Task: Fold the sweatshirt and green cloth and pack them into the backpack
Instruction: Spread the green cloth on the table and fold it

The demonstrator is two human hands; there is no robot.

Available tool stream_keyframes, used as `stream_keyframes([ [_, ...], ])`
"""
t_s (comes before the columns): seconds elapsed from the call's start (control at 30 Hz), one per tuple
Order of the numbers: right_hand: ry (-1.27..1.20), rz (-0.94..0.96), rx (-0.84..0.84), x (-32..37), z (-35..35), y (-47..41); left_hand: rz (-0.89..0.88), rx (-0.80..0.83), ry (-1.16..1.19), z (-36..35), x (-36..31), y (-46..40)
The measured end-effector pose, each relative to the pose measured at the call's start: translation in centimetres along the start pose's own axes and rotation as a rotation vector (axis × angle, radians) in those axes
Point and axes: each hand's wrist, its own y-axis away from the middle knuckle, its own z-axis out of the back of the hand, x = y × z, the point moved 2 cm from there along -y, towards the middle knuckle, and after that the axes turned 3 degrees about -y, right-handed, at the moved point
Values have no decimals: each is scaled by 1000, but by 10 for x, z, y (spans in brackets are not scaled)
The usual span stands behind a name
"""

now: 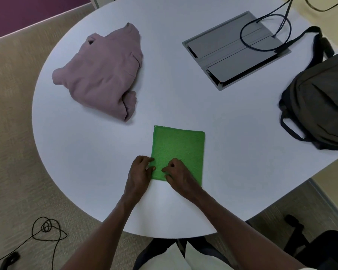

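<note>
Head view: my left hand (140, 169) sits at the near left corner of the cloth (179, 151), fingers curled and pinching its edge. My right hand (177, 172) rests on the cloth just beside it, fingers curled onto the fabric near the front edge; I cannot tell whether it pinches a layer or only presses. The two hands are close together, not touching. The cloth lies flat as a folded green rectangle on the worktop (242, 123), near the front edge. The sweatshirt (103, 75), mauve, lies folded in a loose bundle on the far left of the worktop, well apart from the cloth. The backpack (320, 106), dark, lies at the right edge, one strap (312, 36) reaching back towards a grey cable hatch (236, 49) set into the worktop, over which a black cable (265, 32) loops. A coiled black cord (47, 228) lies on the carpet at lower left.
</note>
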Motion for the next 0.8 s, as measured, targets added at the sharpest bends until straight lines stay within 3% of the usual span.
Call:
stream_keyframes([
  [0.07,19,-41,-66,-1,5,0,-56,-12,-83,0,-6,1],
  [0.2,309,-100,-243,-10,9,-5,-192,-55,-84,-6,-34,-8],
  [0.33,466,-154,-145,-24,4,-9,-166,-38,-24,-27,-56,-27],
  [0.47,477,-143,-60,-39,0,0,-244,125,-262,-48,-26,-23],
  [0.63,461,-100,-52,-43,3,4,-264,184,-459,-46,-12,-15],
  [0.8,395,-177,-129,-46,12,-3,-154,176,-456,-47,-26,-18],
])
